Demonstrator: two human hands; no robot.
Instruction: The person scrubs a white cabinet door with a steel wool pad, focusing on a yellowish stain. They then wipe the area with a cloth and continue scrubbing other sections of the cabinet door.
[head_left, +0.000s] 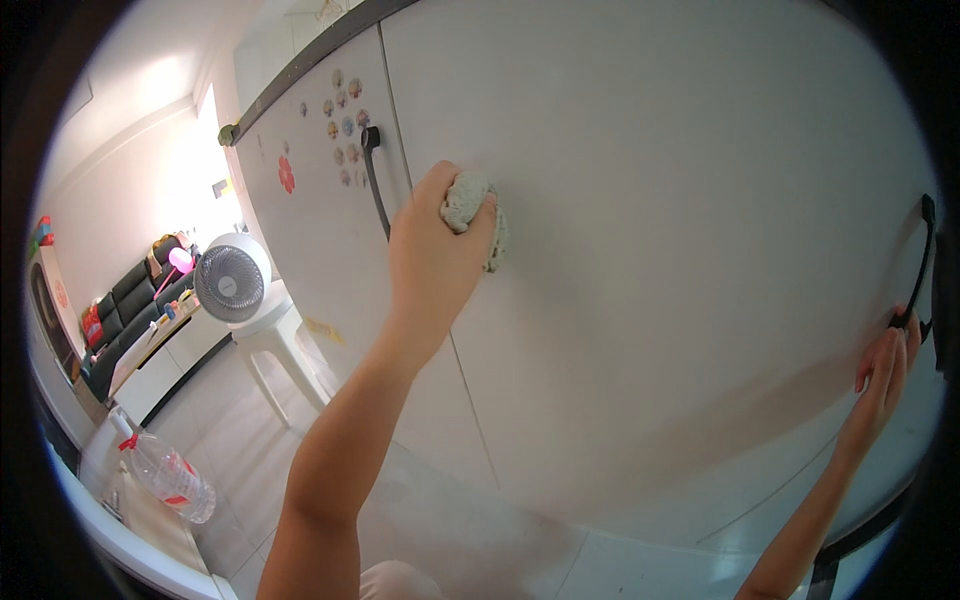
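Observation:
Ahead of me is a wide white cabinet door, curved by the lens. My left hand holds a bunched, pale grey-green cloth against its surface, close to the seam with the neighbouring door. The thumb lies over the cloth, and part of the cloth is hidden by the fingers. Far to the right, my right hand has its fingers at the lower end of a black door handle. Another black handle is just left of my left hand.
Round stickers or magnets and a red flower decoration dot the left door. A fan stands on a white plastic stool. Lower left is a clear plastic bottle. A black sofa stands farther back.

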